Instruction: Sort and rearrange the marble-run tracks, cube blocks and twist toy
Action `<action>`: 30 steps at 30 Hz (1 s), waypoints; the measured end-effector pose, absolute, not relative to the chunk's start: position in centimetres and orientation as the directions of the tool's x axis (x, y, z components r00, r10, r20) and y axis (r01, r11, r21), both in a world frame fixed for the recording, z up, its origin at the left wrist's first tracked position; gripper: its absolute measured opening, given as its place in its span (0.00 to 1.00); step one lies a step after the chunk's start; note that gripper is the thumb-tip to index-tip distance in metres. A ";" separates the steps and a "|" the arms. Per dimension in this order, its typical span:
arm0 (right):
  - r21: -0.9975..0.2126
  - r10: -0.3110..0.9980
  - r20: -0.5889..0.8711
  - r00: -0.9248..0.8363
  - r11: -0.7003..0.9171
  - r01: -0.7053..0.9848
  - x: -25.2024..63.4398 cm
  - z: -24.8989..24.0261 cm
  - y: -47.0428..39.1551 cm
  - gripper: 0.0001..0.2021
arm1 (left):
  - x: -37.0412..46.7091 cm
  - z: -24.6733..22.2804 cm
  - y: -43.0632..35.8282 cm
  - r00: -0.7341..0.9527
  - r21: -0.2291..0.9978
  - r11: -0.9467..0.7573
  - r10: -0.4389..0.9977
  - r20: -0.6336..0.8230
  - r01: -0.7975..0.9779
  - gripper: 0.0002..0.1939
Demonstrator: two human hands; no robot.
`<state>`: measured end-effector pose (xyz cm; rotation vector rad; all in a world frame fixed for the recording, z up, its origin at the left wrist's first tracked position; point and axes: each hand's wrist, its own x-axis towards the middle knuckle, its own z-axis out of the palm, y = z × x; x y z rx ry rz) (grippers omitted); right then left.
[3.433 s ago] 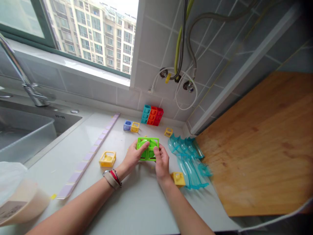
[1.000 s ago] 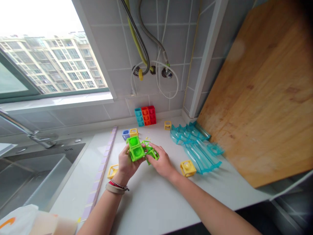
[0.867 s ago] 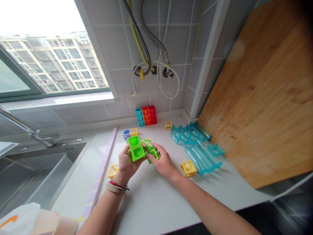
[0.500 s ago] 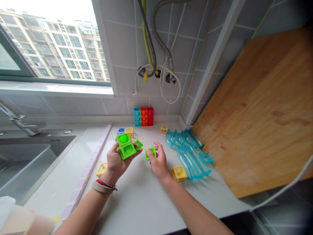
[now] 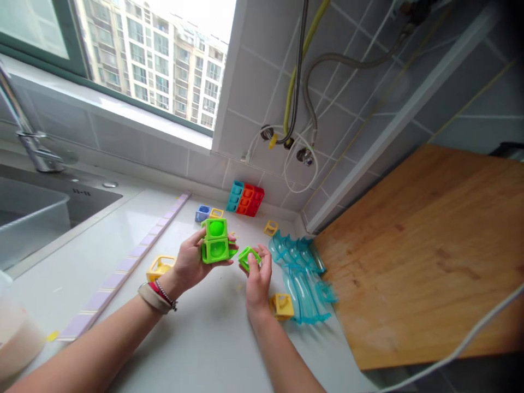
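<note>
In the head view, my left hand [image 5: 195, 263] is closed around green cube blocks [image 5: 215, 240], two of them stacked with round hollows facing me. Another green piece shows partly behind its fingers. To the right, my right hand [image 5: 258, 275] pinches a single green cube block [image 5: 249, 259] between thumb and fingers, held tilted and apart from the others. Beside the right wrist sits a yellow cube block [image 5: 282, 306]. A second yellow block [image 5: 160, 267] lies left of my left hand. Behind the hands are a blue block [image 5: 202, 213] and a yellow frame block [image 5: 216, 213].
A wall of teal, orange and red blocks [image 5: 244, 198] leans at the back. Clear teal curved track pieces [image 5: 305, 289] lie right, by a wooden board [image 5: 426, 256]. A small yellow block [image 5: 271, 227] stands behind. A lilac strip [image 5: 135, 256] borders the sink [image 5: 94, 204].
The camera view has tilted and shifted. The green block in my right hand has turned to a corner-on angle, and the stacked green blocks in my left hand are more upright.
</note>
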<state>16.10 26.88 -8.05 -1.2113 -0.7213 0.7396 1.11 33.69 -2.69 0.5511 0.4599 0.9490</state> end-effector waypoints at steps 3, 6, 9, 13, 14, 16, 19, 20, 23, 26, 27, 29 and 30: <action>-0.969 0.790 0.157 0.593 0.240 -0.064 16.1 -8.5 26.9 0.28 | 1.7 -3.6 33.5 0.457 0.649 0.429 0.879 -0.137 -0.628 0.19; -0.966 0.766 0.185 0.615 0.256 -0.028 16.2 -8.5 26.9 0.29 | 2.5 -4.7 33.1 0.408 0.671 0.387 0.903 -0.136 -0.632 0.19; -0.960 0.727 0.223 0.650 0.280 0.017 16.4 -8.2 26.9 0.29 | 2.9 -5.4 32.6 0.456 0.697 0.400 0.882 -0.117 -0.595 0.23; -0.939 0.748 0.216 0.628 0.335 -0.076 16.5 -7.9 27.1 0.26 | 3.1 -5.3 32.1 0.513 0.709 0.399 0.856 -0.063 -0.581 0.28; -0.931 0.758 0.208 0.618 0.346 -0.113 16.5 -8.0 27.2 0.25 | 3.0 -5.2 32.1 0.518 0.714 0.394 0.854 -0.051 -0.579 0.28; -0.918 0.769 0.192 0.610 0.361 -0.166 16.6 -8.1 27.3 0.22 | 3.1 -4.9 31.9 0.527 0.729 0.386 0.849 -0.041 -0.566 0.29; -0.912 0.768 0.176 0.616 0.362 -0.191 16.6 -8.2 27.3 0.17 | 3.3 -4.8 31.8 0.562 0.761 0.394 0.826 -0.047 -0.515 0.30; -0.916 0.772 0.176 0.611 0.355 -0.186 16.5 -8.1 27.2 0.15 | 3.4 -4.9 31.8 0.571 0.776 0.395 0.819 -0.054 -0.492 0.31; -0.936 0.804 0.198 0.560 0.325 -0.135 16.3 -7.6 27.1 0.13 | 3.7 -5.5 31.8 0.546 0.823 0.370 0.833 -0.089 -0.430 0.31; -0.946 0.836 0.255 0.486 0.321 -0.054 15.8 -7.1 26.8 0.14 | 3.8 -5.7 31.9 0.465 0.851 0.307 0.881 -0.085 -0.427 0.28; -0.945 0.841 0.281 0.462 0.326 -0.018 15.7 -7.0 26.7 0.14 | 3.8 -5.7 32.0 0.440 0.852 0.289 0.894 -0.077 -0.437 0.26; -0.937 0.836 0.338 0.432 0.343 0.069 15.6 -6.9 26.5 0.16 | 3.8 -5.5 32.0 0.400 0.845 0.275 0.913 -0.080 -0.459 0.23; -0.929 0.829 0.366 0.422 0.350 0.118 15.7 -6.9 26.4 0.17 | 3.7 -5.4 32.0 0.389 0.840 0.282 0.916 -0.092 -0.464 0.22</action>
